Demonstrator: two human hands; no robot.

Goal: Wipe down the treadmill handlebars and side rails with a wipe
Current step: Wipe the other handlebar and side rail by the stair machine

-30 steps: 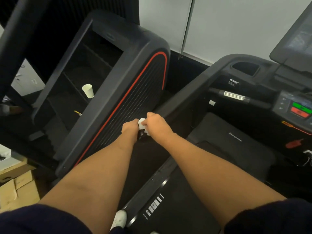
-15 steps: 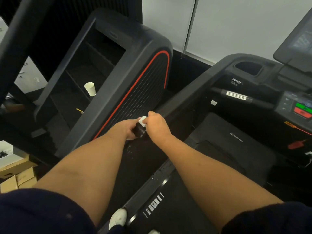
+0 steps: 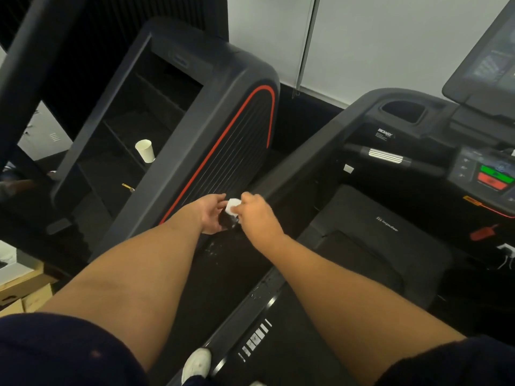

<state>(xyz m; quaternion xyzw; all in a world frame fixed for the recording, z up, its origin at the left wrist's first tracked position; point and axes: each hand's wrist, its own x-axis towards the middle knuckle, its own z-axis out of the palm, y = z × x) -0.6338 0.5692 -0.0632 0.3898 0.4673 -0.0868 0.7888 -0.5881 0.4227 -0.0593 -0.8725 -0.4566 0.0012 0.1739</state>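
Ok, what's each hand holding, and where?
The right hand pinches the small white wipe by one edge; the left hand is open at the black handrail end.

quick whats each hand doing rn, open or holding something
Left hand: open, cupped beside the near end of the handlebar.
Right hand: closed, pinching the white wipe.

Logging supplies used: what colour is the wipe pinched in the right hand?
White; the wipe in the right hand shows best in the head view.
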